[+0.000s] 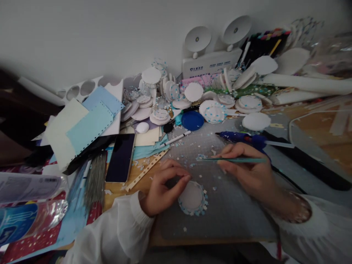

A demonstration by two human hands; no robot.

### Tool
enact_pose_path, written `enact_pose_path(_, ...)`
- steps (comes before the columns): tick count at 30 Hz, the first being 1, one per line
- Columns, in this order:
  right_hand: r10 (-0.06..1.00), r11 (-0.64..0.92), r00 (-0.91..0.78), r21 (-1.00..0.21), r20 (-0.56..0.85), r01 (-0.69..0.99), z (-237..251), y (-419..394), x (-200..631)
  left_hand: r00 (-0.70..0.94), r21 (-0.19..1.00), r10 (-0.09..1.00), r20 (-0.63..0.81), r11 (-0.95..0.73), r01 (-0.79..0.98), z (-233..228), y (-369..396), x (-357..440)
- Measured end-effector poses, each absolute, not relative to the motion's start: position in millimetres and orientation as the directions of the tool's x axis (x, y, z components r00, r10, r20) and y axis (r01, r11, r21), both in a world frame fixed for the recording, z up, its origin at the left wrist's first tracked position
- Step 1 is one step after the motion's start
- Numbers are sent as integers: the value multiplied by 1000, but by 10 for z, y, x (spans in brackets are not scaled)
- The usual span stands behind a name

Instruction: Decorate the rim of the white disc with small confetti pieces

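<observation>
Left hand: the left hand rests on the grey mat, fingers curled, fingertips touching the upper left rim of the white disc.
Right hand: the right hand is closed in a pen-like grip on a thin teal tool.
Tool axis: near horizontal, tip pointing left, above and apart from the disc.
Disc position: flat on the mat, near edge, rimmed with blue-and-white bits; it lies just right of the left hand, down-left of the right.
Nearer hand: left, in contact.
Surroundings: blue glue gun just beyond the right hand; dark phone to the left; finished discs piled at the wall.
</observation>
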State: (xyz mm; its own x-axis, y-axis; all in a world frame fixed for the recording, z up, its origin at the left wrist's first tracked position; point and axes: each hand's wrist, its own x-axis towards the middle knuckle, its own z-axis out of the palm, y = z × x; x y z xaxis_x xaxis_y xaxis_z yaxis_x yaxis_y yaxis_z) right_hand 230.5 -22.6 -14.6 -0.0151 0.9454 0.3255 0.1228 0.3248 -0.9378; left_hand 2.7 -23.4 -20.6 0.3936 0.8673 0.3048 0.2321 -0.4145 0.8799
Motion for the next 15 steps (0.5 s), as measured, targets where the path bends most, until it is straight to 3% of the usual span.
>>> enact_pose_path(2,880,464,-23,-847,475,259,-91,-276,2305,398,895,869,294,-396,205,-196,-237,17)
enact_pose_path(4,780,613,-153,-692,607,380,-48,-351,2290,391,923,879,272,-353,153,-191,-239,10)
enact_pose_path(7,524,835,-485,-312,700,453,-6,-469,2214,392,959,885,251,-283,25,-188,-245,2)
enact_pose_path(9,364,899,-618,-91,696,428,20,-530,2121,420,967,872,250,-247,-61,-184,-253,-1)
enact_pose_path(11,291,914,-663,3,689,405,47,-571,2016,433,976,875,216,-187,-109,-182,-268,0)
enact_pose_path(15,305,908,-698,22,648,418,79,-600,1877,417,990,906,77,-20,-139,-218,-313,23)
